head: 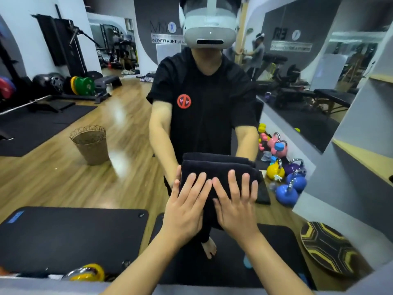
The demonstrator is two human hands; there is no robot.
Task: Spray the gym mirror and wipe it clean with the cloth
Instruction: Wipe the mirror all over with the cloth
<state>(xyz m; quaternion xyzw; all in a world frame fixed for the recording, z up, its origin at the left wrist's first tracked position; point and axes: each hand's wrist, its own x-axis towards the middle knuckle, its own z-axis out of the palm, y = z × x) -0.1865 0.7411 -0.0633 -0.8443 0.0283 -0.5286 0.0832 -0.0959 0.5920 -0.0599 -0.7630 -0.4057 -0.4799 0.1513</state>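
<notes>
Against the mirror [119, 133], both hands are pressing a folded black cloth [214, 177] flat to the glass: the wiping step is in hand.

Low on the mirror, in front of the person's reflected torso, the cloth is lying folded in several layers, and its reflection is showing just above it. The left hand [185, 209] is lying with fingers straight and spread on the cloth's lower left, thumb reaching up along its left edge; the right hand [236, 203] is lying likewise flat on the lower right, fingers straight, gripping nothing. The two hands are nearly touching at the forefingers. No spray bottle is showing, so spraying looks done. Next, by my judgement, the hands need steady pressure and broad sweeps across the glass, keeping the folds from slipping apart.
</notes>
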